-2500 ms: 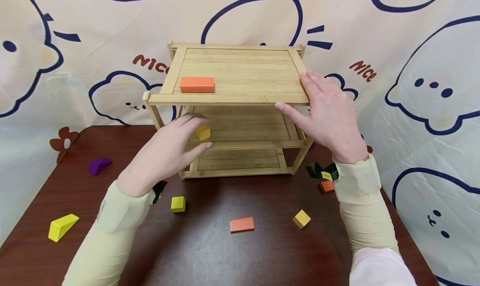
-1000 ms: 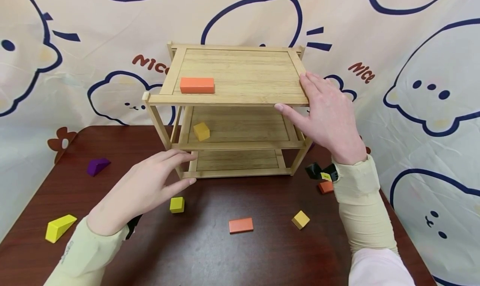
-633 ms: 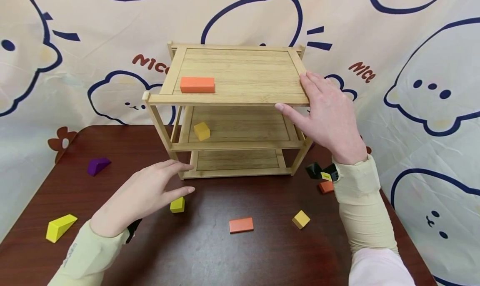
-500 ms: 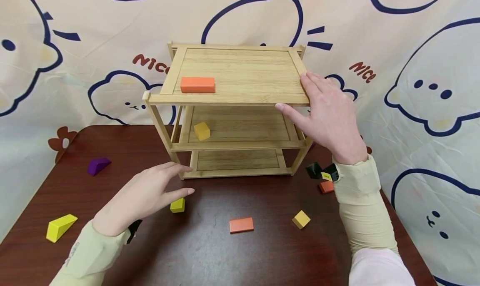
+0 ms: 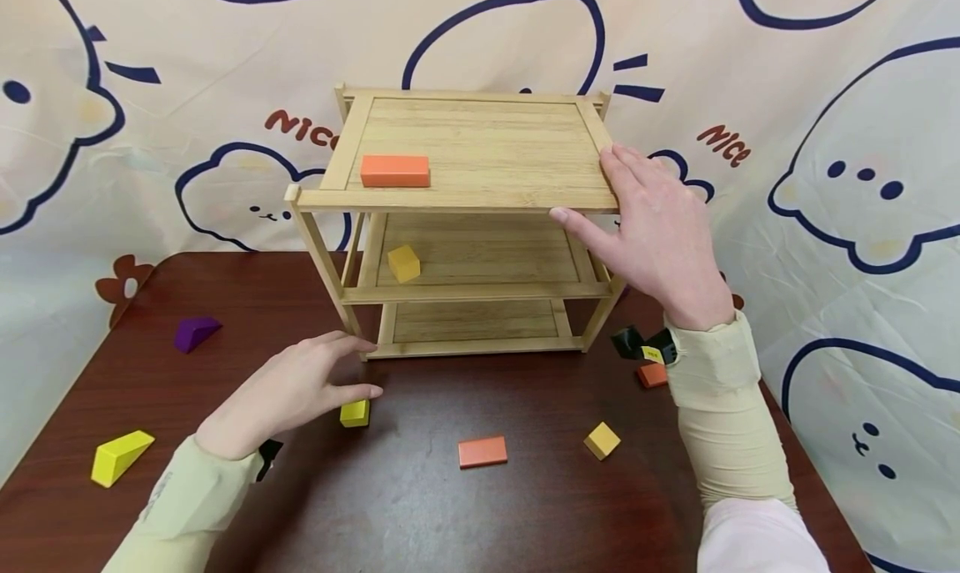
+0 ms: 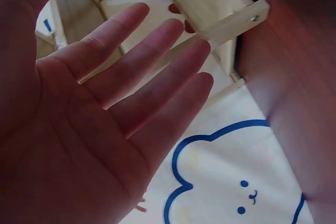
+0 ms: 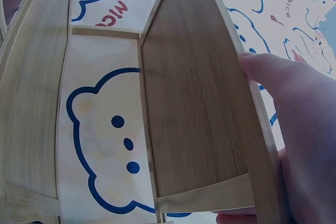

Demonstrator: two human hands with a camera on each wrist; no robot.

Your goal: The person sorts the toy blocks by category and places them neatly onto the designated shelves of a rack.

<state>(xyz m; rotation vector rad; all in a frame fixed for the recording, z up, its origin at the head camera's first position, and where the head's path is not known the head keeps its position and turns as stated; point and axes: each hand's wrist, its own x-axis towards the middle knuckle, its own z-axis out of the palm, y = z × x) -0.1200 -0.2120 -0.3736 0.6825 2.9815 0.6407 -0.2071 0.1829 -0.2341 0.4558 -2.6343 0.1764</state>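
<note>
A three-tier wooden shelf rack (image 5: 480,198) stands at the back of the table. My right hand (image 5: 663,223) holds its top front-right corner, fingers over the board and thumb at the front edge; the right wrist view shows the thumb on that edge. My left hand (image 5: 288,389) is held with fingers spread and nothing in the palm, as the left wrist view confirms. Its thumb overlaps a lime-yellow cube (image 5: 355,414) on the table, partly hiding it. An orange-yellow cube (image 5: 403,263) sits on the middle shelf at left. An orange rectangular block (image 5: 394,172) lies on the top shelf, front left.
Loose on the table (image 5: 420,523) lie a red-orange flat block (image 5: 482,452), an orange-yellow cube (image 5: 602,440), a yellow wedge (image 5: 122,456) and a purple block (image 5: 197,334). Another red-orange block (image 5: 652,376) shows partly behind the right wrist. A printed cloth (image 5: 480,31) hangs behind the rack.
My left hand has let go of the orange-yellow cube on the middle shelf, drawn back out of the rack and come down over the lime-yellow cube. My right hand has stayed put.
</note>
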